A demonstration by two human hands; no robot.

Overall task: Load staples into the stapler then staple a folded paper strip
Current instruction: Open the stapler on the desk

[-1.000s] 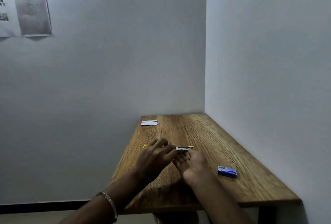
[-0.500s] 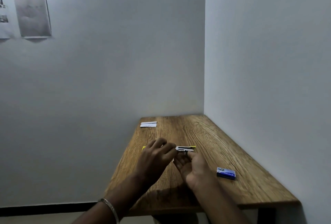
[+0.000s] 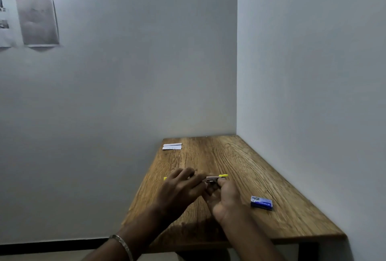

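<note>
A small stapler (image 3: 215,178) with yellow plastic parts and a metal body is held over the middle of the wooden table (image 3: 229,156). My right hand (image 3: 224,200) grips it from below, palm turned up. My left hand (image 3: 181,187) covers its left part, fingertips pinched at the metal magazine; a yellow tip (image 3: 165,178) shows past the knuckles. Whether a staple strip is between those fingers is hidden. A blue staple box (image 3: 261,203) lies to the right of my right hand. The folded white paper strip (image 3: 172,146) lies at the table's far left corner.
The table stands in a room corner, with walls behind it and along its right side. Its left edge and near edge are open. Papers (image 3: 35,18) are stuck on the back wall at upper left. A metal bangle (image 3: 123,244) is on my left wrist.
Both hands stay on the stapler with only slight shifts of the fingers. The view has dipped a little. The staple box and the paper strip have not moved.
</note>
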